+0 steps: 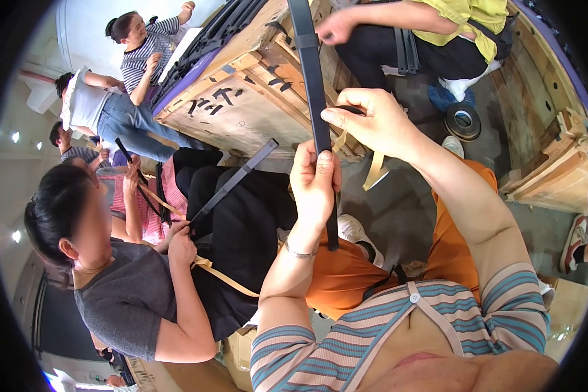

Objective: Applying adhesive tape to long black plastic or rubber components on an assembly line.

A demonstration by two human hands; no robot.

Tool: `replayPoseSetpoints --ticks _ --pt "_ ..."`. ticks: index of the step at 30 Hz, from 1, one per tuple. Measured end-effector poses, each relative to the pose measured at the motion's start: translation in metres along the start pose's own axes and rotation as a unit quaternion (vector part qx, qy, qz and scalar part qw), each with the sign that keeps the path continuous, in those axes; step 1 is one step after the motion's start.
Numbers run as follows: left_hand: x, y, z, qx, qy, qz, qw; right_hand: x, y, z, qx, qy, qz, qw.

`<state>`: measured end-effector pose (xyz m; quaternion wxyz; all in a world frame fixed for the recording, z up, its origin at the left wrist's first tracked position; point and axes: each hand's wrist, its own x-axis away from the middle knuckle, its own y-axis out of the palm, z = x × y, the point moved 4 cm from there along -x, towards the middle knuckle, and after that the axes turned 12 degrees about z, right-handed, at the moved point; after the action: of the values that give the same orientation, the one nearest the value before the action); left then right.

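Observation:
My left hand (315,185) is closed round a long flat black bar (311,85), held upright in front of me above my lap. My right hand (375,127) is beside the bar, thumb and forefinger pinched on a thin dark strip, most of which the fingers hide. The thumb tip is close to the bar's edge; whether it touches cannot be seen. A tan ribbon-like strip (375,173) hangs below my right hand, its lower end curled. A darker band crosses the upper part of the bar.
Close on my left, a seated person (130,287) holds a similar black bar (235,179). A wooden crate (222,121) with black bars on top stands ahead. A person in yellow (464,26) sits opposite. A black roll (462,122) lies on the floor; another wooden crate (549,160) stands right.

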<state>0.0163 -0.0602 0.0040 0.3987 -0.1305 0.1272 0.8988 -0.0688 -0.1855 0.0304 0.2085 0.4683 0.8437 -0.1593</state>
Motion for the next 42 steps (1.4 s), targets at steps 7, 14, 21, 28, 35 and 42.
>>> replayPoseSetpoints --ticks 7,14,21,28,35,42 --pt "-0.004 -0.003 0.001 0.185 -0.191 -0.056 0.962 0.0 -0.007 -0.001 -0.102 0.088 -0.082 0.988" --pt "-0.007 -0.011 0.013 0.075 -0.075 -0.014 0.994 0.001 -0.013 -0.015 -0.052 0.019 -0.083 0.995" --pt "-0.01 -0.02 0.023 0.159 -0.105 -0.023 0.981 0.0 -0.016 -0.021 -0.057 0.002 -0.072 0.996" --pt "-0.006 -0.021 0.027 0.195 -0.121 -0.068 0.971 0.003 -0.021 -0.024 -0.047 0.03 -0.072 0.996" --pt "-0.002 -0.014 0.03 0.289 -0.158 -0.145 0.933 0.001 -0.019 -0.021 -0.065 -0.018 -0.066 0.996" --pt "-0.001 -0.016 0.027 0.266 -0.161 -0.131 0.941 0.002 -0.02 -0.023 -0.062 0.028 -0.073 0.995"
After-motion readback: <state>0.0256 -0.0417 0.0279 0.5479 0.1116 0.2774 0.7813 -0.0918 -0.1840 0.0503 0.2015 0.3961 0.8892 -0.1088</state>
